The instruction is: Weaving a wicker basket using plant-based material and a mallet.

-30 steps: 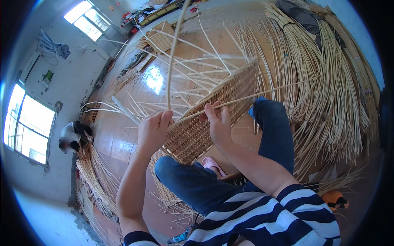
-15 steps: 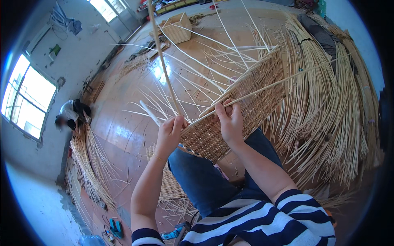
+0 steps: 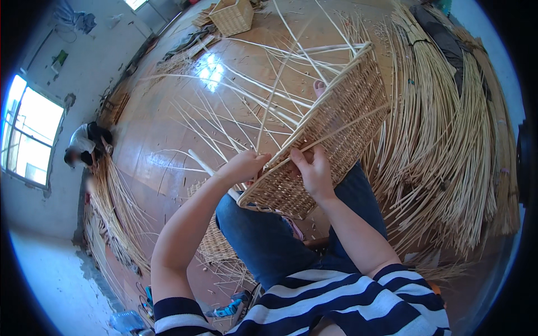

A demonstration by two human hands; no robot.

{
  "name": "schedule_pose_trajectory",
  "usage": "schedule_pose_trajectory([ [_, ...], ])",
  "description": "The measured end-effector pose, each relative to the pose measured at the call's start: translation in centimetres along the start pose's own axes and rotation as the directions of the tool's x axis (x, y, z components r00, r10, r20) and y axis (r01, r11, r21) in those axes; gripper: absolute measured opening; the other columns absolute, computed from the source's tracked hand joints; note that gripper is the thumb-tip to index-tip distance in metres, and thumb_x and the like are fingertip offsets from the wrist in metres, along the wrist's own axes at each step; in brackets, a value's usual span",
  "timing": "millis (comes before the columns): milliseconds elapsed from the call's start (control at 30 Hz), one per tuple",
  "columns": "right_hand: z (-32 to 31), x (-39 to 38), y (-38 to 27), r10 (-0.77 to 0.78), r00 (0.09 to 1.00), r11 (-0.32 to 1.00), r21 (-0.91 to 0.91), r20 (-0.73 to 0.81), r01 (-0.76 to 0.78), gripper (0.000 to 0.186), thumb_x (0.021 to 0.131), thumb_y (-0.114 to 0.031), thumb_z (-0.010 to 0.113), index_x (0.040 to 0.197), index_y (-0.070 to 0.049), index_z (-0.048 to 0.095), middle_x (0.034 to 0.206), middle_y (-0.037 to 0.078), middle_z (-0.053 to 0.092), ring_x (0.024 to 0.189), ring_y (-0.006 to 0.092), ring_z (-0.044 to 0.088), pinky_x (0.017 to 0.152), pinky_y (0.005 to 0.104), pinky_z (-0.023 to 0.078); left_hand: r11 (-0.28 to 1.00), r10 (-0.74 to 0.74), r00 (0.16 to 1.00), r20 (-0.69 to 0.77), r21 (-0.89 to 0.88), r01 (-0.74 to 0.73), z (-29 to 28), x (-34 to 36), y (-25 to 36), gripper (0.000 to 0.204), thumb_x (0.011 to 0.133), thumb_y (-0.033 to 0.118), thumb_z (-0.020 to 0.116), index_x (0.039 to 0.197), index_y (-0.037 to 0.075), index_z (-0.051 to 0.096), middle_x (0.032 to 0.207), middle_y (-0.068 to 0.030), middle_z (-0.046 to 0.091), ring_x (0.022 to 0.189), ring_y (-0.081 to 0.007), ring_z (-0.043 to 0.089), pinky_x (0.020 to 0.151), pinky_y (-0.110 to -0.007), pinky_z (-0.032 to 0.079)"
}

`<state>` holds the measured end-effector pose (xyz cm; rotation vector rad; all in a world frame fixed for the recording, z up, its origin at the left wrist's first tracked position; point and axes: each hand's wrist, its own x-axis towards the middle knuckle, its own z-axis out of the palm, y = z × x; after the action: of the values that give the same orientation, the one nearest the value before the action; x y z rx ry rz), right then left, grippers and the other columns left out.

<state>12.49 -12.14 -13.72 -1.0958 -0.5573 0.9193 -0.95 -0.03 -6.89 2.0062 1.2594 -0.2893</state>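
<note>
A partly woven wicker basket (image 3: 336, 120) leans across my knees, tilted, its rim rising to the right. My right hand (image 3: 314, 172) pinches a pale wicker rod (image 3: 350, 124) between thumb and fingers; the rod slants up to the right over the woven face. My left hand (image 3: 246, 167) is closed at the rim's lower left, its fingers curled over the far side, so what they grip is hidden. Close by it rises a long upright rod (image 3: 274, 92). Several loose rod ends (image 3: 269, 106) stick out beyond the rim.
Long bundles of wicker rods (image 3: 437, 151) lie on the right. At far left a person (image 3: 89, 147) crouches over another bundle (image 3: 115, 207). A finished-looking wicker box (image 3: 232, 18) stands at the back. More weaving (image 3: 216, 241) lies beside my left knee, near a blue tool (image 3: 227, 309).
My left hand has turned and reached over the rim, with its elbow swung outward. The upright rod now leans right. The rod in my right hand has dropped lower against the woven face.
</note>
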Motion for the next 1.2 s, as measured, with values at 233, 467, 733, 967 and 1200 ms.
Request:
schedule_pose_trajectory([
  [233,-0.9,0.4,-1.4,0.012,0.999,1.0,-0.002,-0.042,-0.012,0.031,0.093,-0.026,0.063,0.107,-0.003,0.049,0.073,0.003,0.059,0.062,0.0087,0.055,0.051,0.0234,0.045,0.989,0.145,0.979,-0.143,0.022,-0.143,1.1,-0.4,0.0,0.079,0.092,0.065,0.035,0.065,-0.002,0.065,0.059,-0.0174,0.06,0.067,-0.0355,0.064,0.07,-0.042,0.049],
  [467,-2.1,0.0,-1.2,-0.643,0.765,0.568,-0.7,-0.05,0.432,0.029,0.079,-0.024,0.075,0.091,-0.005,0.056,0.083,0.008,0.055,0.073,0.0216,0.054,0.064,0.0363,0.042,0.938,0.344,0.939,-0.025,-0.046,-0.345,0.5,-2.6,1.4,0.039,0.091,0.036,0.062,0.105,0.0,0.061,0.089,-0.0113,0.065,0.084,-0.0184,0.061,0.077,-0.031,0.048],
  [733,-3.7,-0.3,-4.5,-0.675,0.665,0.165,-0.813,0.32,0.558,0.038,0.068,-0.033,0.08,0.089,-0.009,0.06,0.104,0.009,0.054,0.105,0.0311,0.049,0.091,0.0449,0.038,0.775,0.388,0.916,-0.1,-0.504,-0.383,2.2,-3.0,1.1,0.029,0.087,0.02,0.068,0.105,-0.003,0.062,0.089,-0.0031,0.065,0.081,-0.0099,0.06,0.074,-0.025,0.049],
  [967,-4.0,-0.1,-6.4,-0.533,0.74,0.08,-0.846,0.411,0.528,0.044,0.069,-0.042,0.077,0.091,-0.008,0.062,0.1,0.008,0.055,0.104,0.0274,0.052,0.099,0.0453,0.035,0.788,0.352,0.887,-0.298,-0.417,-0.453,4.2,-3.1,0.8,0.024,0.089,0.017,0.066,0.1,-0.004,0.061,0.083,-0.0022,0.064,0.075,-0.0069,0.058,0.069,-0.022,0.047],
  [1200,-3.9,0.7,-7.4,-0.451,0.736,-0.095,-0.847,0.506,0.524,0.049,0.074,-0.049,0.07,0.096,-0.007,0.064,0.097,0.009,0.058,0.099,0.0242,0.056,0.097,0.0428,0.035,0.736,0.356,0.908,-0.221,-0.533,-0.418,4.5,-2.2,0.6,0.027,0.091,0.016,0.065,0.108,-0.005,0.059,0.09,-0.0036,0.066,0.08,-0.0065,0.06,0.07,-0.021,0.048],
])
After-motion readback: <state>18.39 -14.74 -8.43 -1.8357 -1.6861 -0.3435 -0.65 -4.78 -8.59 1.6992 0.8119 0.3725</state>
